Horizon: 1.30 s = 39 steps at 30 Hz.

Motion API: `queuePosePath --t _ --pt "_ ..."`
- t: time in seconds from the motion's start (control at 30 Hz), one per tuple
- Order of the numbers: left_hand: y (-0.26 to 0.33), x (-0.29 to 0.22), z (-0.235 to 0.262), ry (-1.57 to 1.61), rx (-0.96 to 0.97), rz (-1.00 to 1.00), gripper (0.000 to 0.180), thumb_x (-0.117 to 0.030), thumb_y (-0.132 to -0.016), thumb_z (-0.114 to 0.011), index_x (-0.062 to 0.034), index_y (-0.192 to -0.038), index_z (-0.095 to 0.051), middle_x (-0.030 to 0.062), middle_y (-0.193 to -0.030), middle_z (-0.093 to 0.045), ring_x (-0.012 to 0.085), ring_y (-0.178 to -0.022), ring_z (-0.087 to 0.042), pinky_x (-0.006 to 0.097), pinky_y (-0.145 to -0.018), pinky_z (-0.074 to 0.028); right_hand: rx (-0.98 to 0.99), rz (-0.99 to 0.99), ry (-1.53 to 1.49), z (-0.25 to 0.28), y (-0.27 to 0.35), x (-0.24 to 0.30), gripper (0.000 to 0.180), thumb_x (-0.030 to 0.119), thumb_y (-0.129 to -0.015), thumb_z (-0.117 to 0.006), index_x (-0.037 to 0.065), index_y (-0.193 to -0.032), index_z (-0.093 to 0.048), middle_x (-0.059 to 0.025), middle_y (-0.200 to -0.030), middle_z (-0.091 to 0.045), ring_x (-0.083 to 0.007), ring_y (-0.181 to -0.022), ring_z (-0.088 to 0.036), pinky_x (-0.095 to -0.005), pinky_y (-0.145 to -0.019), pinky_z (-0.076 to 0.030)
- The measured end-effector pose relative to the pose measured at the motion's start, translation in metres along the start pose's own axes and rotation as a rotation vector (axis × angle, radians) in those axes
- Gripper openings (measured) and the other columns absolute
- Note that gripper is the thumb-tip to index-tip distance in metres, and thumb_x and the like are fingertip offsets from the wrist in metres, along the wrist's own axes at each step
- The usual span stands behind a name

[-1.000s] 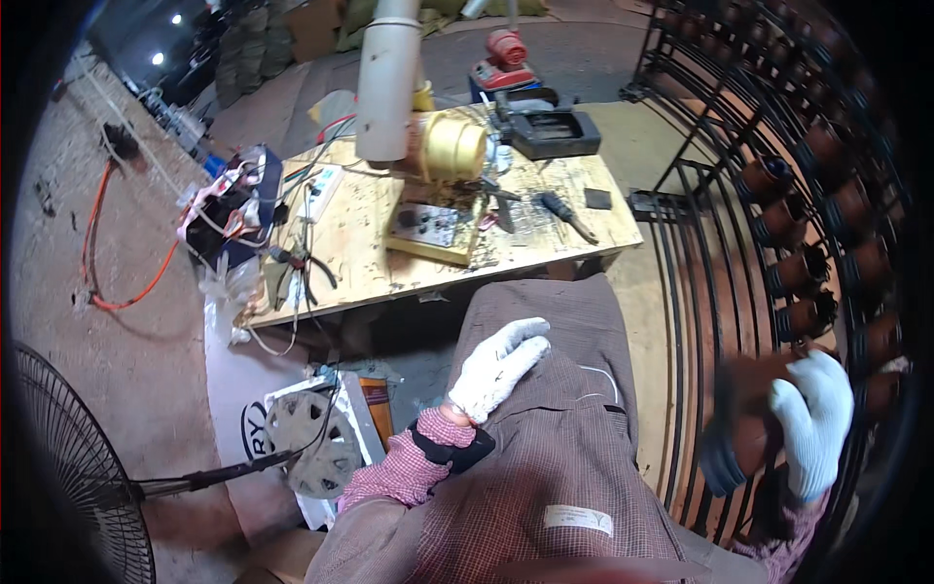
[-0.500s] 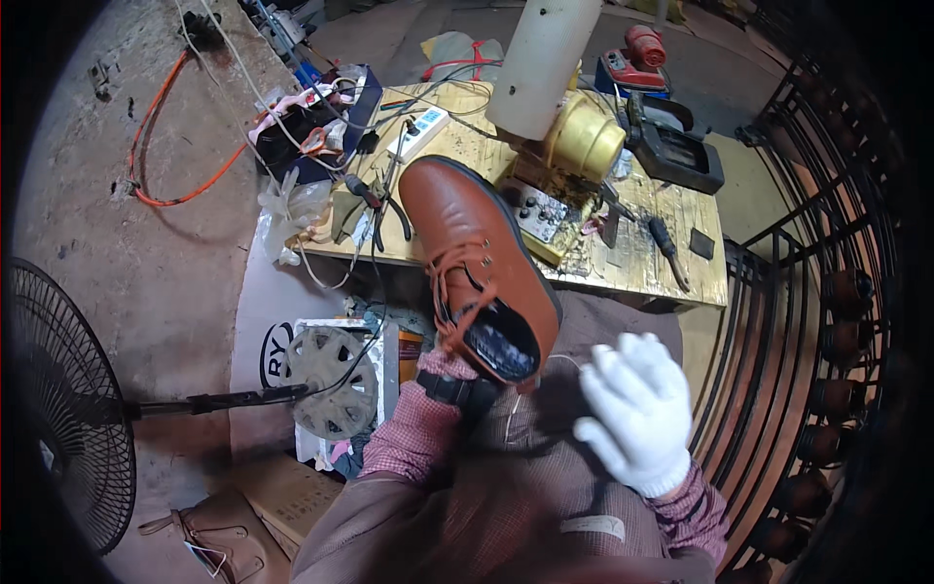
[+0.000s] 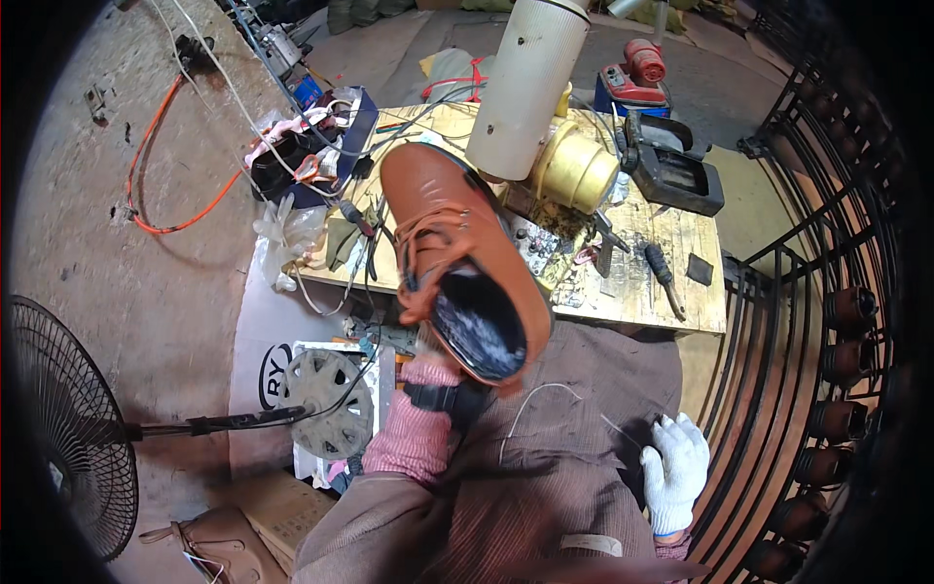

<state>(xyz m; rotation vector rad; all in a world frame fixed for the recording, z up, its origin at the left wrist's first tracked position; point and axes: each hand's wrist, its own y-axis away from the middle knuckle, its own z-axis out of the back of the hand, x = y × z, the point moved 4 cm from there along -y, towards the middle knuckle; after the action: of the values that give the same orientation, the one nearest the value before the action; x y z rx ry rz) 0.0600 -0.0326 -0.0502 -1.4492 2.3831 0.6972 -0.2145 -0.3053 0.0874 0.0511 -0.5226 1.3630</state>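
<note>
- My left hand (image 3: pixel 465 397) is under the brown lace-up shoe (image 3: pixel 457 255) and mostly hidden by it — I see only the wrist and the dark cuff, so I cannot tell how my fingers close, though the shoe is raised on this hand.
- The shoe is in the air above my lap, toe pointing away toward the wooden workbench (image 3: pixel 637 282), its opening turned to me.
- My right hand (image 3: pixel 674 472), in a white glove, rests on my right thigh — fingers loosely spread, holding nothing.
- A thin wire (image 3: pixel 530 409) lies on my trousers between both hands.
- A fan (image 3: pixel 68 428) stands on the floor at my left.
</note>
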Motion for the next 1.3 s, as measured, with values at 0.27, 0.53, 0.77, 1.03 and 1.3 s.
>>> queuePosePath --t 0.27,0.53,0.77,1.03,1.3 --pt "0.056 -0.001 -0.064 -0.068 -0.006 0.03 0.101 -0.085 -0.09 -0.039 -0.0108 -0.159 -0.035 0.0126 -0.158 -0.044 0.0326 -0.141 -0.046 0.047 -0.12 -0.037 0.054 0.158 -0.076 -0.013 -0.033 0.021 0.03 0.018 -0.085 -0.075 0.004 -0.111 -0.072 -0.012 -0.119 -0.07 -0.0371 -0.122 -0.06 -0.0505 -0.108 -0.044" --pt "0.023 -0.028 -0.084 -0.38 -0.078 -0.085 0.082 -0.066 -0.103 -0.043 -0.0051 -0.158 -0.035 0.0131 -0.151 -0.051 0.0252 -0.129 -0.059 0.04 -0.109 -0.051 0.038 0.108 -0.076 -0.015 -0.016 0.018 0.031 0.017 -0.083 -0.076 0.004 -0.111 -0.072 -0.0119 -0.118 -0.07 -0.0381 -0.121 -0.06 -0.0504 -0.106 -0.044" --pt "0.008 -0.048 -0.072 -0.645 -0.285 -0.423 0.088 -0.053 -0.103 -0.054 -0.0059 -0.165 -0.013 0.0138 -0.163 -0.033 0.0251 -0.145 -0.039 0.038 -0.118 -0.034 0.03 0.04 -0.08 -0.024 -0.001 -0.007 0.025 0.02 -0.086 -0.073 0.004 -0.106 -0.072 -0.0134 -0.112 -0.071 -0.0385 -0.115 -0.063 -0.0495 -0.103 -0.047" --pt "-0.014 -0.093 -0.142 -0.71 -0.352 -0.803 0.105 -0.042 -0.097 -0.069 -0.0061 -0.165 0.003 0.0144 -0.168 -0.018 0.0278 -0.146 -0.034 0.039 -0.12 -0.03 0.001 0.064 -0.043 -0.031 -0.011 -0.023 0.027 0.021 -0.085 -0.074 0.004 -0.105 -0.071 -0.0141 -0.109 -0.071 -0.0389 -0.113 -0.064 -0.0499 -0.1 -0.048" --pt "-0.018 -0.11 -0.148 -0.758 -0.414 -0.816 0.111 -0.048 -0.095 -0.069 -0.0036 -0.164 0.005 0.0185 -0.166 -0.022 0.0295 -0.145 -0.037 0.039 -0.118 -0.033 0.009 0.1 -0.057 -0.028 -0.021 -0.01 0.028 0.02 -0.085 -0.073 0.004 -0.108 -0.071 -0.0138 -0.113 -0.07 -0.0377 -0.115 -0.063 -0.0509 -0.102 -0.047"
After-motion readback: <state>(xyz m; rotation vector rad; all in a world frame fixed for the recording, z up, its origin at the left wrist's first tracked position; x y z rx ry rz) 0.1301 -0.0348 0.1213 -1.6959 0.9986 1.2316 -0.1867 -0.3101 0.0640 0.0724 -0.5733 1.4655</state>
